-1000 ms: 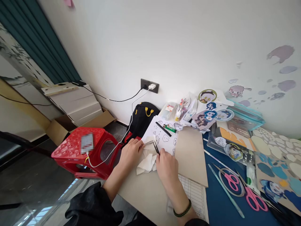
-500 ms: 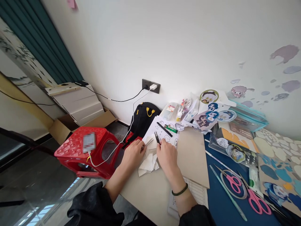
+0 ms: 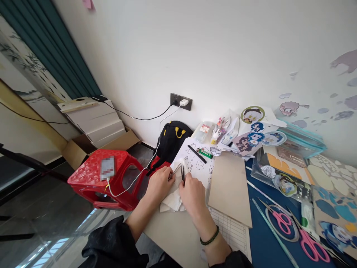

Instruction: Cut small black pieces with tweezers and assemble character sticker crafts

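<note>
My left hand (image 3: 158, 184) is closed on silver tweezers (image 3: 175, 170) that point up and to the right. Black tweezers (image 3: 183, 172) stick out of my closed right hand (image 3: 193, 194), their two prongs slightly apart. Both pairs of tips come close together over pale, crumpled tissue-like paper (image 3: 171, 202); whether they grip any of it is too small to tell. Beyond the tips lies a white sheet with black line drawings (image 3: 200, 165). On that sheet rest a black pen (image 3: 196, 153) and a green tube-like item (image 3: 204, 152).
A beige board (image 3: 231, 190) lies right of my hands. Farther right, a blue mat (image 3: 259, 238) carries pink-handled scissors (image 3: 314, 247) and a pale green stick (image 3: 275, 232). Stickers (image 3: 255, 139) and packets crowd the back. A red stool (image 3: 92, 167) with a cable stands left.
My right hand has shifted left, bringing the black tweezers nearer the silver ones and turning them more upright. My left hand stays close to its place. The view has swung slightly left.
</note>
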`<state>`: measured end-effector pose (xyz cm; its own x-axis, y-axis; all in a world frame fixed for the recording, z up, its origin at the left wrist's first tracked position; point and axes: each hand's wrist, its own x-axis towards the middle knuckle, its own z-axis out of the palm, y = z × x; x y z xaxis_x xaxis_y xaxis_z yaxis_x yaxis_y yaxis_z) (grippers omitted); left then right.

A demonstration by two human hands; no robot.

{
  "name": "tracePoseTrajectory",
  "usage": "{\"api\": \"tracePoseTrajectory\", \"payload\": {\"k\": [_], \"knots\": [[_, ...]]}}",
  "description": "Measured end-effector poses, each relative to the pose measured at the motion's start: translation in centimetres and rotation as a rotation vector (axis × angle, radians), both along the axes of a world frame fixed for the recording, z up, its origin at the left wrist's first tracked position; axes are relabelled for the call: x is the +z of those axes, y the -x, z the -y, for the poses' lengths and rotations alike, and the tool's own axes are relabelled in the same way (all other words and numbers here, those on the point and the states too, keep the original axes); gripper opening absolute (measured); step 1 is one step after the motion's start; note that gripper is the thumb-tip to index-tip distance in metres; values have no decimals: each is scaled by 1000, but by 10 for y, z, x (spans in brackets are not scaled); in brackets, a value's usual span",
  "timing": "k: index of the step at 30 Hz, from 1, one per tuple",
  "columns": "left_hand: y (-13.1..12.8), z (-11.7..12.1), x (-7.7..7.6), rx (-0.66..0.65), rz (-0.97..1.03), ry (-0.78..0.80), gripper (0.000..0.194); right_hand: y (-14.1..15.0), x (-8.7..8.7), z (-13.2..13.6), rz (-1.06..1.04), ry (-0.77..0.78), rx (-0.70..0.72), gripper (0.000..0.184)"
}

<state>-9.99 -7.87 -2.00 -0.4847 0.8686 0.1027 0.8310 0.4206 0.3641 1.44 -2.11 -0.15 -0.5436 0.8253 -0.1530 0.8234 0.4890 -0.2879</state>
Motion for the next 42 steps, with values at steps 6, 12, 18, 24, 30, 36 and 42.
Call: {"api": "tracePoseTrajectory", "payload": {"k": [6, 12, 18, 24, 30, 36, 42], "knots": [[0, -3, 1, 41, 15, 30, 12, -2, 1, 2, 15, 16, -1, 17], [-2, -3, 2, 34, 48, 23, 10, -2, 2, 0, 22, 40, 0, 21], [-5, 0, 4, 1, 26, 3, 15, -3, 1, 1, -23, 26, 18, 24], [-3, 3, 2, -30, 18, -48, 18, -12, 6, -7, -102, 26, -9, 29], [-2, 15, 6, -43, 61, -218, 20, -65, 31, -8, -320, 19, -115, 35], [-26, 54, -1, -99, 133, -237, 17, -142, 20, 18, -487, 81, -227, 43], [-37, 76, -11, 9, 208, -148, 16, -171, 10, 24, -487, 107, -315, 44]]}}
